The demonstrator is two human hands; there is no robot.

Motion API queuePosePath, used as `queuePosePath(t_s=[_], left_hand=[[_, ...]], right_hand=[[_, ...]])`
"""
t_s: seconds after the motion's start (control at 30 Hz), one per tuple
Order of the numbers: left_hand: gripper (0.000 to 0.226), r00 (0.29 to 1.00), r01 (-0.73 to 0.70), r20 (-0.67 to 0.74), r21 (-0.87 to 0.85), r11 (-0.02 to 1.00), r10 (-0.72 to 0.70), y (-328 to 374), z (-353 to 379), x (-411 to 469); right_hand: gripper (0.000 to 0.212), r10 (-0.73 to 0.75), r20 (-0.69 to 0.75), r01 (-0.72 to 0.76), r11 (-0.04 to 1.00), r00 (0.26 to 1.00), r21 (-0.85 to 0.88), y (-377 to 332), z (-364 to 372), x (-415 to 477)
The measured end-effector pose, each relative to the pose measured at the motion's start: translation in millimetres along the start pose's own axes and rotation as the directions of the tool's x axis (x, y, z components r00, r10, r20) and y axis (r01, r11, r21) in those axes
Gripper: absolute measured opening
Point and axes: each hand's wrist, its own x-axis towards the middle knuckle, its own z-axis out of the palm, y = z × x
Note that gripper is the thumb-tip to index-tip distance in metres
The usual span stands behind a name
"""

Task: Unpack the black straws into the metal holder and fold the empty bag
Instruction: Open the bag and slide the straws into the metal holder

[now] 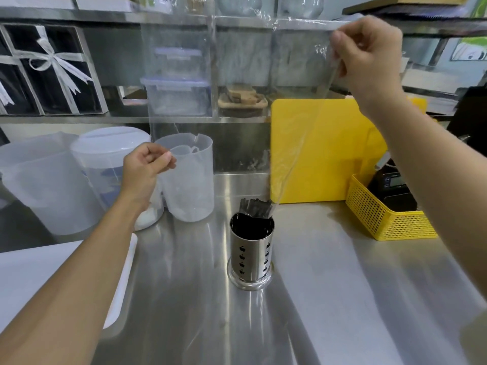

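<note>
A perforated metal holder (251, 252) stands upright on the steel counter, in the middle of the view. Black straws (255, 207) stick out of its top. A large clear plastic bag (237, 101) hangs spread in the air above the holder. My right hand (369, 61) pinches the bag's upper right corner, high up. My left hand (147, 167) pinches its lower left edge, left of the holder. The bag's lower right edge reaches down to the straws.
Translucent plastic jugs (189, 177) and a lidded tub (105, 154) stand at the back left. A yellow cutting board (329, 154) leans against the back wall. A yellow basket (387, 217) holding a black device sits at the right. A white board (39, 280) lies at the front left.
</note>
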Motion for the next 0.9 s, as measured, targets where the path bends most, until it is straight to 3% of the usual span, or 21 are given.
queuePosePath(t_s=[0.33,0.53,0.9], left_hand=[[0.018,0.998,0.010,0.057,-0.106,0.994,-0.004,22.4,37.1,-7.9],[0.021,0.984,0.062,0.176,-0.174,0.983,-0.031,31.5,69.1,-15.9],[0.016,0.860,0.306,0.450,-0.079,0.949,-0.240,0.2,166.4,-97.5]], right_hand=[[0.017,-0.039,-0.087,0.039,0.999,0.995,-0.005,-14.0,-29.9,17.5],[0.018,-0.022,-0.141,0.017,0.999,0.990,-0.034,-17.2,-67.1,14.3],[0.020,0.327,-0.247,-0.381,0.899,0.912,-0.218,45.8,-129.4,-52.3]])
